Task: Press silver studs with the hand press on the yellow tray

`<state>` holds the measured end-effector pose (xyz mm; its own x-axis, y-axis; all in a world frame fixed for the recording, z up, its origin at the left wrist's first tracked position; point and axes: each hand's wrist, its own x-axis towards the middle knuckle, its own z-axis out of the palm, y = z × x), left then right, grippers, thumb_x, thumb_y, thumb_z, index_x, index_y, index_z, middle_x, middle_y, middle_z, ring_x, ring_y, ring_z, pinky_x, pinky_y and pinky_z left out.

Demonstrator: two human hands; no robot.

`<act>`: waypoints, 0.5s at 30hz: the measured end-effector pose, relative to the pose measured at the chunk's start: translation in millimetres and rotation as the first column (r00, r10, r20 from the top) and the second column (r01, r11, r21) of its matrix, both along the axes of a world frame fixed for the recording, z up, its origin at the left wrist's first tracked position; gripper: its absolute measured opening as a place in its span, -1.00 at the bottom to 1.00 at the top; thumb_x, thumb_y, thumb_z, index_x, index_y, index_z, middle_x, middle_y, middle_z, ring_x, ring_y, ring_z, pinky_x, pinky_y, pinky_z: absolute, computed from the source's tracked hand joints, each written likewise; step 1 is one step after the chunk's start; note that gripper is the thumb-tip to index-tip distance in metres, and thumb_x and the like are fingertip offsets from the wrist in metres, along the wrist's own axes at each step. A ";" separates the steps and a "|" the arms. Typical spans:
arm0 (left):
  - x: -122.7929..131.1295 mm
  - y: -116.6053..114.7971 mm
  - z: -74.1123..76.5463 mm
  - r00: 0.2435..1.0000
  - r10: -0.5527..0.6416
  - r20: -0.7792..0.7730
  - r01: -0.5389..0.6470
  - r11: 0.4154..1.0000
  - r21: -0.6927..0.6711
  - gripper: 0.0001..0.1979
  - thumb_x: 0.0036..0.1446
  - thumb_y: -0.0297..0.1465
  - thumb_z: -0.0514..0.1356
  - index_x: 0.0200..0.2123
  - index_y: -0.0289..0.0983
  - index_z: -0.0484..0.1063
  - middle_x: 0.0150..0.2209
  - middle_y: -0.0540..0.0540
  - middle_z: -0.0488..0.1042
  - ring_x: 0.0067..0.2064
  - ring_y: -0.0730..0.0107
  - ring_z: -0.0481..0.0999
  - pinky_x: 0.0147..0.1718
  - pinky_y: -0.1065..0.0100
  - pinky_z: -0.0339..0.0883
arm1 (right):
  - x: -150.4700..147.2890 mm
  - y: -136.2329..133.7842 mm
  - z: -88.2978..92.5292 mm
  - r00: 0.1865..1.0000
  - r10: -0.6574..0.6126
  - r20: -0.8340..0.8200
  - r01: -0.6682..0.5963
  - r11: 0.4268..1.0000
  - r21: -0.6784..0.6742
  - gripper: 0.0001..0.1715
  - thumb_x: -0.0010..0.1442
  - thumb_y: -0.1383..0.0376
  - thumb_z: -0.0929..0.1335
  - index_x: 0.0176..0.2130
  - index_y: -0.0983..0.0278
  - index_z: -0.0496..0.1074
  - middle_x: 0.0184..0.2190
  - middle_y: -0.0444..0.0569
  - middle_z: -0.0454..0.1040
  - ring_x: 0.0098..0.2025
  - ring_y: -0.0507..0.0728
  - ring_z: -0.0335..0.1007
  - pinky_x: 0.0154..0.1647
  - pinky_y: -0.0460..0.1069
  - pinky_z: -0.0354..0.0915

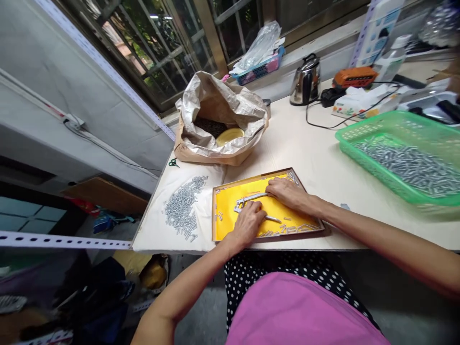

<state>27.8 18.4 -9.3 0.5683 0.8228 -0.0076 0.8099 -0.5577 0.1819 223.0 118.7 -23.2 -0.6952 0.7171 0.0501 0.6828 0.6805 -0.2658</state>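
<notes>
The locking-style pliers [247, 197] lie in the shallow yellow-floored tray [228, 221], at the lower centre of the frame, with the two handles spread and the head directed left. The left hand [247, 223] is bent over the pliers, fingertips at the lower handle. The right hand [287, 192] has its fingers drawn together at the end of the upper handle. Whether either hand is closed on the tool cannot be told.

Container contents:
- Tray: small metal pins along the lower edge, in the upper right corner and, in smaller number, at the left.
- Green perforated plastic basket [381, 184], right edge of frame: a broad layer of similar metal pins.
- Open paper sack [215, 155], upper centre: dark loose material, not identifiable, and a round yellow dish [230, 136].
- Blue basket [258, 70], top centre: clear plastic bags [260, 45] heaped above the rim.

A loose pile of pins [183, 207] lies on the white-covered table [298, 139], left of the tray.
</notes>
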 end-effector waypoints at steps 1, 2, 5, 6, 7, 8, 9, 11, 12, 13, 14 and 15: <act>0.8 -3.1 -0.4 1.000 0.010 0.006 -0.010 1.000 -0.014 -0.76 0.36 -0.38 0.05 -0.22 -0.26 0.52 -0.05 -0.20 0.44 0.01 0.18 0.38 -0.01 0.18 0.36 | -0.9 2.8 -2.7 1.000 -0.004 -0.006 0.004 0.999 0.036 -0.76 0.34 0.36 0.24 -0.25 0.32 0.50 -0.24 0.11 0.48 -0.17 0.20 0.31 -0.19 0.03 0.12; 1.2 -5.9 -0.5 1.000 0.017 0.013 -0.017 1.000 -0.025 -0.74 0.36 -0.36 0.04 -0.24 -0.27 0.52 -0.11 -0.20 0.45 -0.02 0.18 0.38 -0.03 0.19 0.37 | -1.7 4.7 -4.8 1.000 -0.001 -0.016 0.002 0.998 0.062 -0.74 0.35 0.37 0.23 -0.26 0.31 0.49 -0.24 0.10 0.48 -0.17 0.20 0.30 -0.20 0.02 0.11; -4.1 -11.0 1.5 0.998 0.014 0.066 -0.012 1.000 -0.024 -0.72 0.37 -0.33 0.03 -0.22 -0.28 0.53 -0.17 -0.20 0.46 -0.06 0.19 0.38 -0.05 0.18 0.37 | -3.8 5.5 -8.2 1.000 0.012 -0.027 -0.009 0.994 0.113 -0.75 0.34 0.39 0.22 -0.25 0.30 0.47 -0.24 0.08 0.47 -0.17 0.19 0.28 -0.22 0.01 0.08; -10.3 -10.9 3.2 0.995 0.030 0.095 -0.029 1.000 -0.005 -0.72 0.37 -0.33 0.04 -0.20 -0.27 0.54 -0.15 -0.20 0.46 -0.05 0.20 0.38 -0.04 0.18 0.37 | -4.4 4.5 -8.9 1.000 0.010 -0.012 -0.008 0.992 0.125 -0.75 0.33 0.40 0.22 -0.26 0.30 0.47 -0.24 0.08 0.47 -0.19 0.19 0.27 -0.23 0.02 0.07; -19.6 -9.6 5.5 0.990 0.072 0.124 -0.076 0.997 0.026 -0.73 0.36 -0.33 0.04 -0.18 -0.26 0.54 -0.12 -0.20 0.46 -0.05 0.21 0.39 -0.04 0.19 0.37 | -4.9 3.1 -9.7 1.000 0.007 -0.001 -0.007 0.991 0.137 -0.75 0.33 0.41 0.21 -0.26 0.29 0.46 -0.25 0.08 0.46 -0.20 0.19 0.26 -0.24 0.02 0.07; -32.2 -7.0 8.2 0.978 0.147 0.147 -0.158 0.985 0.067 -0.73 0.36 -0.34 0.04 -0.16 -0.24 0.55 -0.10 -0.20 0.45 -0.06 0.22 0.39 -0.04 0.19 0.37 | -5.5 1.6 -10.9 1.000 0.002 0.001 -0.002 0.989 0.147 -0.75 0.32 0.42 0.21 -0.27 0.28 0.45 -0.26 0.07 0.46 -0.21 0.19 0.25 -0.25 0.02 0.06; -48.2 -3.3 11.3 0.953 0.257 0.158 -0.277 0.954 0.114 -0.73 0.36 -0.36 0.04 -0.16 -0.23 0.55 -0.10 -0.19 0.45 -0.06 0.22 0.40 -0.04 0.19 0.36 | -6.1 0.1 -12.6 1.000 -0.003 -0.006 0.004 0.988 0.154 -0.75 0.32 0.42 0.21 -0.28 0.27 0.45 -0.27 0.07 0.46 -0.22 0.19 0.24 -0.26 0.02 0.06; -87.4 5.7 17.5 0.837 0.533 0.127 -0.548 0.813 0.198 -0.72 0.35 -0.40 0.02 -0.17 -0.23 0.55 -0.15 -0.18 0.46 -0.09 0.21 0.39 -0.09 0.21 0.35 | -7.3 -2.0 -17.5 0.999 -0.018 -0.038 0.024 0.987 0.161 -0.75 0.33 0.41 0.21 -0.29 0.26 0.43 -0.29 0.06 0.45 -0.22 0.19 0.23 -0.28 0.02 0.05; -108.7 9.9 20.2 0.753 0.654 0.070 -0.650 0.723 0.234 -0.73 0.34 -0.40 0.03 -0.18 -0.25 0.55 -0.16 -0.20 0.46 -0.07 0.16 0.38 -0.11 0.20 0.33 | -8.0 -2.6 -20.4 0.998 -0.028 -0.051 0.036 0.986 0.160 -0.75 0.33 0.42 0.21 -0.29 0.25 0.42 -0.30 0.06 0.44 -0.22 0.19 0.23 -0.29 0.02 0.05; -129.5 13.2 22.1 0.664 0.748 0.004 -0.721 0.638 0.271 -0.74 0.32 -0.40 0.05 -0.19 -0.27 0.56 -0.15 -0.22 0.46 -0.03 0.10 0.37 -0.12 0.19 0.31 | -8.5 -3.0 -23.3 0.998 -0.040 -0.056 0.048 0.986 0.158 -0.75 0.33 0.43 0.20 -0.29 0.25 0.41 -0.31 0.06 0.44 -0.22 0.19 0.23 -0.30 0.02 0.04; -148.7 15.4 23.2 0.596 0.800 -0.071 -0.755 0.588 0.290 -0.74 0.31 -0.41 0.05 -0.19 -0.29 0.55 -0.12 -0.25 0.46 0.00 0.05 0.36 -0.12 0.19 0.30 | -9.1 -3.2 -26.0 0.997 -0.048 -0.057 0.056 0.986 0.159 -0.75 0.33 0.43 0.20 -0.30 0.25 0.41 -0.31 0.06 0.44 -0.22 0.19 0.23 -0.30 0.02 0.04; -165.2 16.5 23.3 0.544 0.827 -0.144 -0.775 0.560 0.292 -0.74 0.30 -0.42 0.05 -0.20 -0.31 0.55 -0.11 -0.27 0.46 0.03 0.02 0.35 -0.13 0.19 0.28 | -9.4 -3.2 -28.3 0.997 -0.051 -0.057 0.059 0.985 0.164 -0.76 0.33 0.44 0.21 -0.30 0.26 0.41 -0.31 0.06 0.43 -0.22 0.19 0.23 -0.30 0.02 0.04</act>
<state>-137.4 34.8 14.0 -0.3311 0.9314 0.1514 0.9311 0.3485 -0.1076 213.6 115.5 -51.5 -0.6481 0.7330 0.2066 0.7086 0.6798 -0.1891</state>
